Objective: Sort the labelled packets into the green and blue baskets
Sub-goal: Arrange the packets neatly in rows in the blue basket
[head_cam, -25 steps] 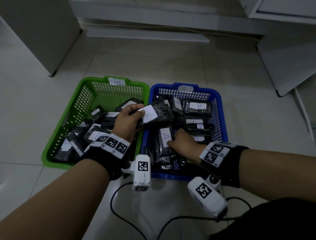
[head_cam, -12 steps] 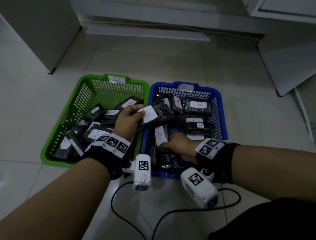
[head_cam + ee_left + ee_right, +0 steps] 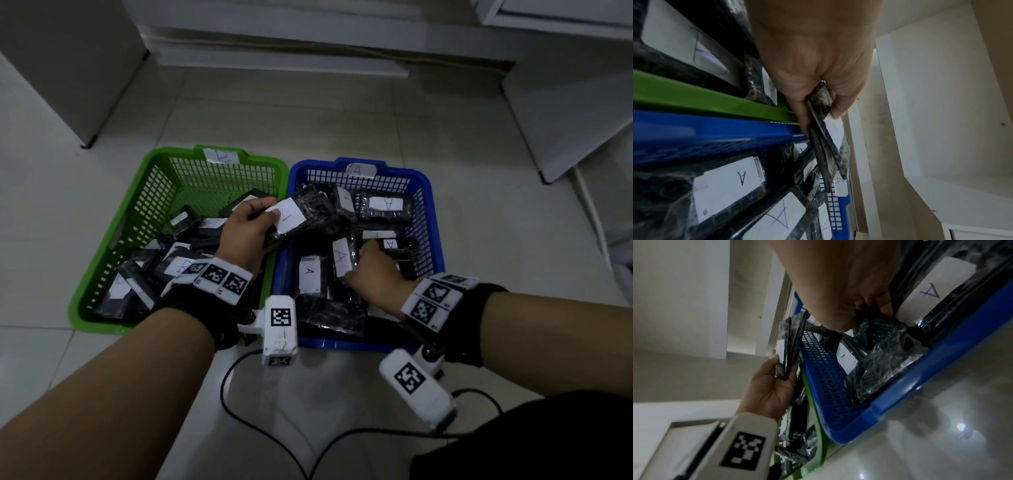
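The held packet (image 3: 301,214), black with a white label, sits at the centre of the head view, straddling the shared rims of the two baskets. Its long axis runs from lower left to upper right, with most of its length hanging over the blue basket (image 3: 433,219). The mark on its label looks like an A, though I cannot read it for certain. The left hand (image 3: 245,233) grips its lower-left end, thumb on the label and fingers curled under; the left wrist view shows the same pinch on the packet's (image 3: 828,142) edge above the blue rim.

Below and right of it, the right hand (image 3: 371,274) is down among the packets in the blue basket. Its fingers are curled round a packet standing on edge (image 3: 342,262), marked A; the right wrist view shows the fingertips (image 3: 885,305) closed on crinkled black wrap.

If the held label is an A, the packet lies already over its home: the left hand is the nearer one and would need only to carry on to the right and let go.

The green basket (image 3: 137,212), tagged B, lies at left of centre, touching the blue one, tagged A. Both stand on a pale tiled floor (image 3: 342,120).
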